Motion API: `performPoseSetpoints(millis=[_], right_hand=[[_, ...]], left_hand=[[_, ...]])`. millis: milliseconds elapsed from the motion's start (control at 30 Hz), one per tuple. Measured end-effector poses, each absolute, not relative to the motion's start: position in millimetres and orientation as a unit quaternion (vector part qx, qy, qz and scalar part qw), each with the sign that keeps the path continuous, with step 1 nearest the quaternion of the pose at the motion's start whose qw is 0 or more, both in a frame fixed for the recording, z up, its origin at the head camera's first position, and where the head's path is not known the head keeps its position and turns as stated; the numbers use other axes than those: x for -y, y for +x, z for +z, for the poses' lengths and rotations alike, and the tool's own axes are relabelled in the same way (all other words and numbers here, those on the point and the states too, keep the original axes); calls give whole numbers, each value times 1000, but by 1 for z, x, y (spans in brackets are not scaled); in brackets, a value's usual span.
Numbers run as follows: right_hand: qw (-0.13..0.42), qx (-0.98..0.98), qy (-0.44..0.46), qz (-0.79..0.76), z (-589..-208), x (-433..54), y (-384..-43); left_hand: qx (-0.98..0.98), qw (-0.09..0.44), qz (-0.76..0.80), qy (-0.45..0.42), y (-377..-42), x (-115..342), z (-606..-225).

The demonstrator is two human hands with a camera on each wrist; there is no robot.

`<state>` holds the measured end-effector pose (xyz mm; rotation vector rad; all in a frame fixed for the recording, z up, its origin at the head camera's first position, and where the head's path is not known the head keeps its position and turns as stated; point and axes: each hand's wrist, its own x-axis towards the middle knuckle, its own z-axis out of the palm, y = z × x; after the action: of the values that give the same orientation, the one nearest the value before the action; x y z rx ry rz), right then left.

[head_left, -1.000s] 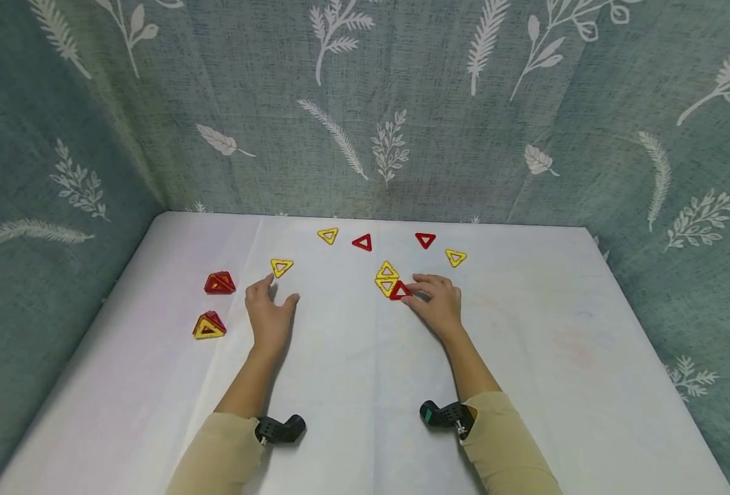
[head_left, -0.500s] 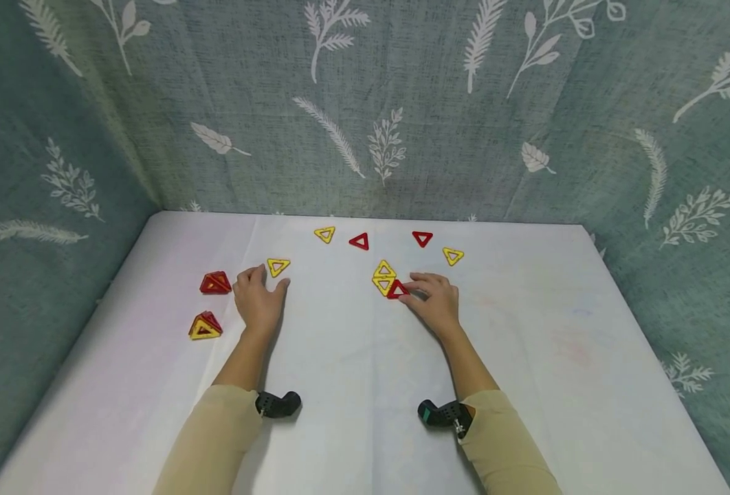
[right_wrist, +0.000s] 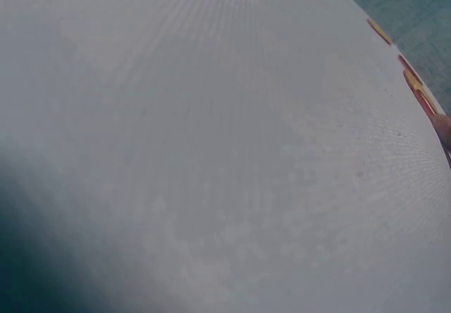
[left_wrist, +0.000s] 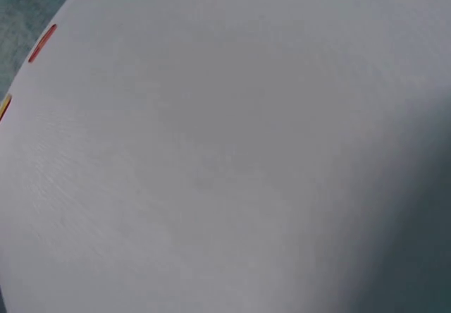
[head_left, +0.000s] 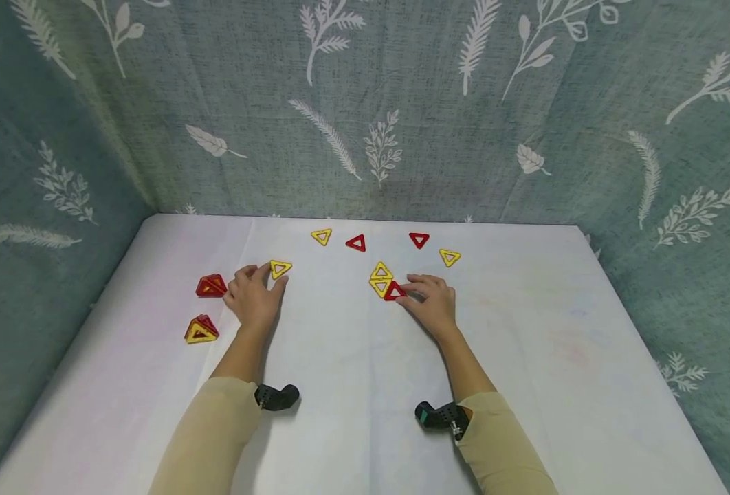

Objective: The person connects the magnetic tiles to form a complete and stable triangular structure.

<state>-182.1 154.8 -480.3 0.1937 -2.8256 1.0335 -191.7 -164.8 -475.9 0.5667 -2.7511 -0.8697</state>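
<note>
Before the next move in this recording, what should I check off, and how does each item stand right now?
1. Right hand holds the red triangle: ok, thumb and finger are at its right side.
2. Red triangle meets the yellow pair: ok, it sits against the lower one's right side.
3. Left hand is at the loose yellow triangle: ok, finger and thumb are at its edges.
4. Loose yellow triangle joins the pair: not ok, it lies apart.
5. Left grip is firm: cannot tell.
6. Left wrist view shows that grip: not ok, the fingertips are out of view.
</note>
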Motion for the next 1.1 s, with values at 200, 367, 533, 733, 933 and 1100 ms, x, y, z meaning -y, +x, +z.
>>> performPoseSetpoints(millis=[200,367,533,733,933,1100], right_hand=[[65,936,65,340,-483,-153,-182],[61,937,67,337,-486,-152,-181],[65,936,70,340,-484,-152,-180],[66,935,71,341,-483,-153,-181],[66,934,71,344,-482,-154,-182],[75,931,73,349,-480,-154,-181]], left_hand=[[932,87,-291,198,-193,168,-476],[931,88,-304,184,-192,171,-477],[936,85,-309,147,-191,169,-477],[943,105,-305,76,-186,162,-479],[944,118,-306,42,-183,157,-480],[941,112,-317,42,-181,152,-480]])
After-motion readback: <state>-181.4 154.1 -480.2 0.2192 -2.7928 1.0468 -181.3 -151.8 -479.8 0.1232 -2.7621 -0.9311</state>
